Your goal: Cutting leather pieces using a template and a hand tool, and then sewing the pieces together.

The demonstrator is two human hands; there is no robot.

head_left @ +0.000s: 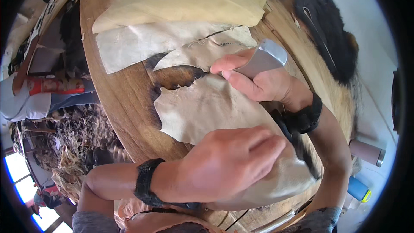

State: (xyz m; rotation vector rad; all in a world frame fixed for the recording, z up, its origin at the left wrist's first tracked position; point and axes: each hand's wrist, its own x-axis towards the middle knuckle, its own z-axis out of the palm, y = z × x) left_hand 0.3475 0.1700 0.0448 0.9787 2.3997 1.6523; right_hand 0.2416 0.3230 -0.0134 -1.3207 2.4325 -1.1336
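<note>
Left fingers (pixel 264 149) curl over pale hide (pixel 202 110), grip unclear; right fingers (pixel 230 62), at its edge, clasp metal plate (pixel 264 58).

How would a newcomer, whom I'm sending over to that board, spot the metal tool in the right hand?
Start at the big wooden board under the pale skins. Right of its middle is the right hand. The curved metal tool rises from that grip, its silvery upper edge setting it apart from the soft, pale skins.
</note>
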